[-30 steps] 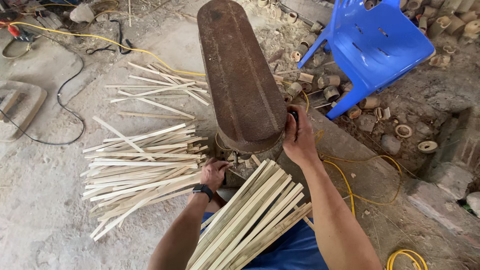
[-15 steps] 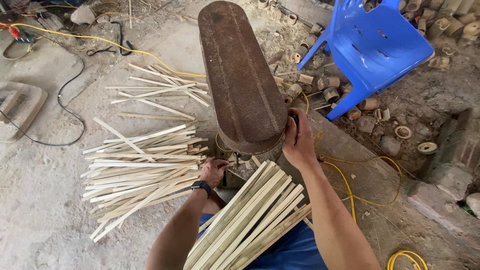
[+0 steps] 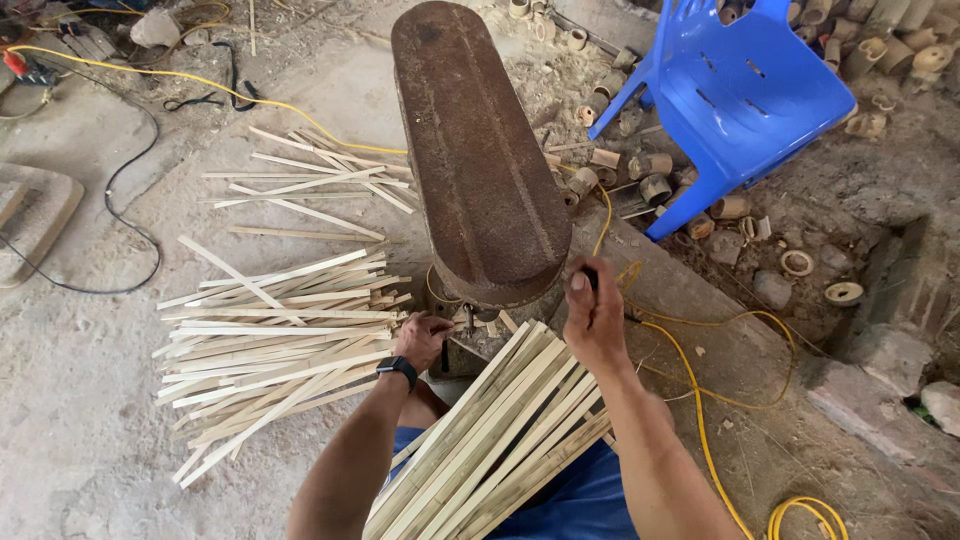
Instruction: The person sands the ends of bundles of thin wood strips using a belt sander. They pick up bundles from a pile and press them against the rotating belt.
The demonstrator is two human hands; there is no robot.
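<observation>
A: Entry, head view. How many hands are showing, and what is each doing?

B: Two. The left hand (image 3: 422, 338), wearing one black wristwatch (image 3: 397, 368), is curling into a loose fist under the near end of the long rusty brown metal machine housing (image 3: 478, 150). Its fingers are closing around something small and dark by the machine base; I cannot tell what. The right hand (image 3: 593, 318) is gripping one small dark handle (image 3: 590, 276) on the housing's near right corner, thumb pointing up, fingers wrapped shut around it.

A: Where are the strips lying, relative to those grips?

B: One bundle of pale split bamboo strips (image 3: 495, 440) is resting across the lap between the two forearms, just below both hands, fanning toward the left hand; roughly a dozen strips are countable on top. One larger heap of pale cut bamboo strips (image 3: 270, 350) is lying on the ground immediately left of the left hand, too many to count. One looser scatter of thin bamboo sticks (image 3: 300, 185), about ten, is lying farther up and left of that hand.

A: Other items?

B: One blue plastic chair (image 3: 745, 95) is standing up and right of the right hand. One yellow cable (image 3: 700, 400) is trailing right of the right wrist. Short bamboo ring offcuts (image 3: 640, 175) are littering the ground near the chair, uncountable.
</observation>
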